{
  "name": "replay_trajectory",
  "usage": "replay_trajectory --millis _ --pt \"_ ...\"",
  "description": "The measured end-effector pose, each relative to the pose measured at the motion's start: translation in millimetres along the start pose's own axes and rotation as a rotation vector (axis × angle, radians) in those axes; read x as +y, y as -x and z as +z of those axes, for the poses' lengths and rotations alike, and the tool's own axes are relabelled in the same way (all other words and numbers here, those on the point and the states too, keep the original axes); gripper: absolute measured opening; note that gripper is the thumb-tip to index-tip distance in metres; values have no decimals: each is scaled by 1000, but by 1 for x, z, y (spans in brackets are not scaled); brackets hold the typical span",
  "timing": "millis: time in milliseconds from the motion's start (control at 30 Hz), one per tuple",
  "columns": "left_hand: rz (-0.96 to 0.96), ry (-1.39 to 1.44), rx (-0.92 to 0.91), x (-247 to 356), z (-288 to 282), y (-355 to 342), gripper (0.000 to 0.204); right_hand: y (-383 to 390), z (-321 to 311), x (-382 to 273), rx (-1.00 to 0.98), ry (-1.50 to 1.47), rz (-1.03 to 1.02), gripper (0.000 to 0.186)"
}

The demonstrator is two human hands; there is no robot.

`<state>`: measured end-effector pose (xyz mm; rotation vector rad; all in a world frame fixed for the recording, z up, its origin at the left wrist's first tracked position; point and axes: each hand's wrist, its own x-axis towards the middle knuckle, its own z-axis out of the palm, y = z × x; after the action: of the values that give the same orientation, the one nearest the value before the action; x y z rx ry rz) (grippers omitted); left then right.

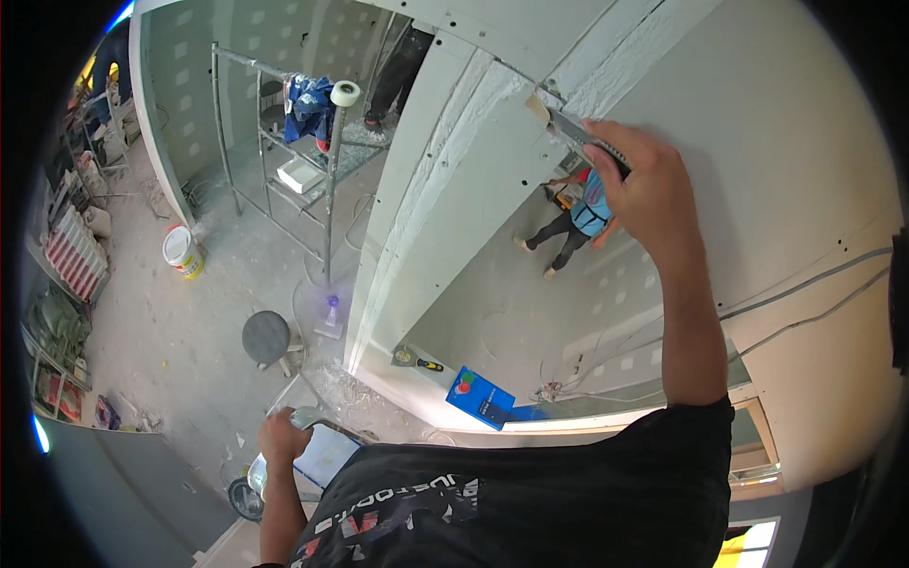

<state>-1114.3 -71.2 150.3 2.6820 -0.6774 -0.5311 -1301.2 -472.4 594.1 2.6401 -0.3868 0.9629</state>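
Note:
My right hand (649,180) is raised to the plasterboard wall, fingers closed around a slim grey utility knife (578,133). Its tip meets a board joint smeared with white joint compound (582,85), where a beige flap (538,109) stands out; what the flap is made of is unclear. Low on the left, my left hand (284,438) is closed on a curved grey rail (327,421) beside a pale blue-white panel (327,456). On the ledge of the wall opening lie a putty knife (407,357) with a yellow-black handle and a blue box (481,398) with red and green knobs.
A metal scaffold frame (331,199) carries blue cloth and a tape roll. On the dusty floor stand a round grey stool (266,339) and a white bucket (180,248). Beyond the opening is a person in blue (592,208). Grey cables (805,293) cross the right wall.

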Motion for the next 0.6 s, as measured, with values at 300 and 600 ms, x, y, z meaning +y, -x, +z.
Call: replay_trajectory --millis 300,600 --pt "10 -28 -48 2 -5 1 47 -16 -10 -3 147 -7 -34 21" --pt "-1 12 -41 3 -1 -1 43 -13 -4 1 114 94 -41 21"
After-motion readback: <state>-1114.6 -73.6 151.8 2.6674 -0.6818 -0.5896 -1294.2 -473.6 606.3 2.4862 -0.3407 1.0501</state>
